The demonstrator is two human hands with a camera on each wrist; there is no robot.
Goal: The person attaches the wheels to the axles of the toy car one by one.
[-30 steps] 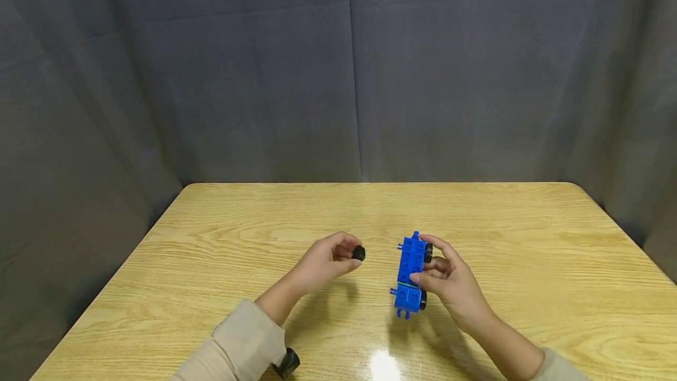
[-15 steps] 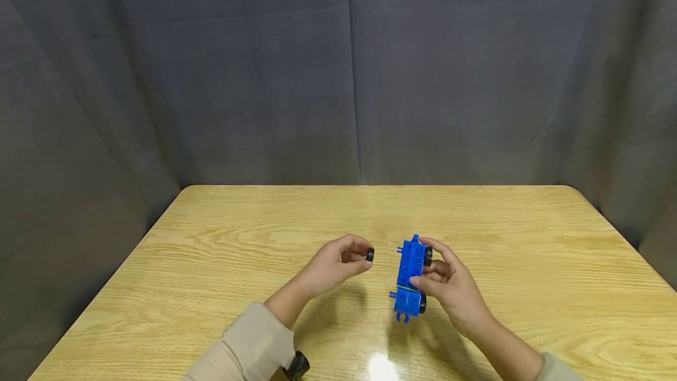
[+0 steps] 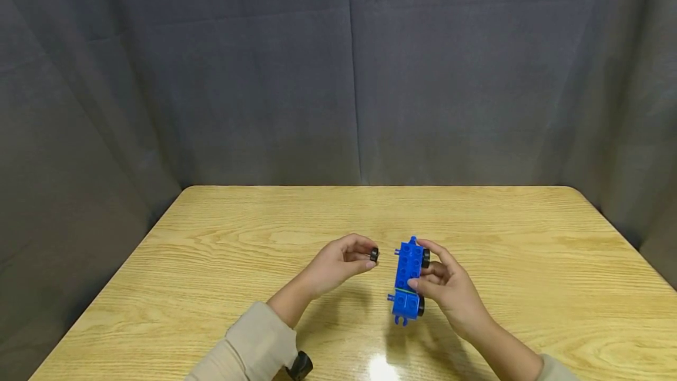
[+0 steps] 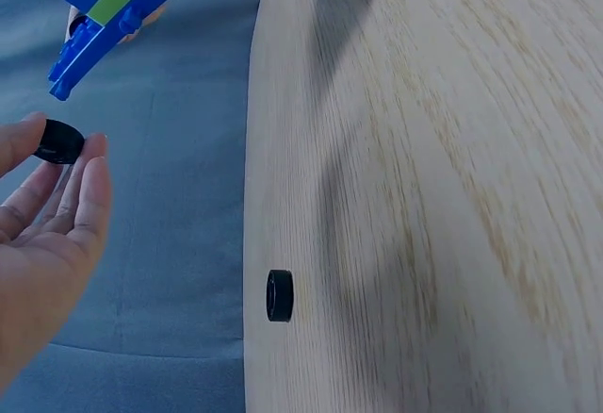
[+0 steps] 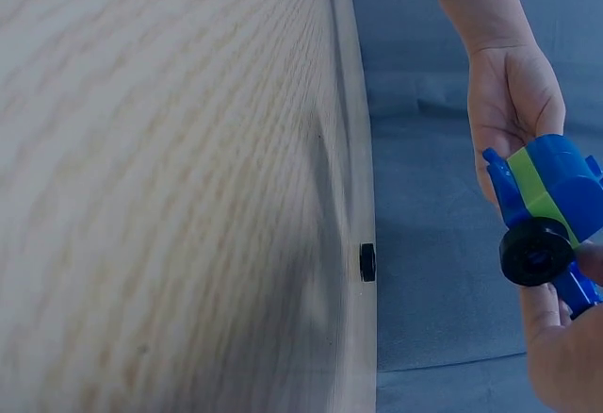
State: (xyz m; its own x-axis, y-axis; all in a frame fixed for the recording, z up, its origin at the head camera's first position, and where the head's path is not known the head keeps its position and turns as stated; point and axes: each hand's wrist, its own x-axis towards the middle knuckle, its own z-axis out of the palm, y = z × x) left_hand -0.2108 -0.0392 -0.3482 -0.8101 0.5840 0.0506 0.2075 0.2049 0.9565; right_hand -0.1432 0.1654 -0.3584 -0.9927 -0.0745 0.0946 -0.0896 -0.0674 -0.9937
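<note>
My left hand (image 3: 338, 263) pinches a small black wheel (image 3: 374, 254) between thumb and fingertips, above the table. To its right, my right hand (image 3: 449, 287) holds a blue toy car base (image 3: 409, 266), studs facing the head camera. Two black wheels sit on the side of the base toward my right palm. On the side facing my left hand, two short blue axle pegs (image 3: 391, 297) stick out bare. A small gap separates the pinched wheel from these pegs. The left wrist view shows the pinched wheel (image 4: 59, 141) just below the blue base (image 4: 113, 8), which carries a green stripe.
Another black wheel (image 4: 280, 295) stands on edge on the wooden table (image 4: 452, 196), near the table's edge in both wrist views. A black device (image 3: 300, 366) is at my left cuff. Dark grey curtains (image 3: 264, 75) surround the table.
My left hand has moved a little right toward the toy car base, and the wheel in its fingers has turned more edge-on. My right hand has shifted slightly left with the base.
</note>
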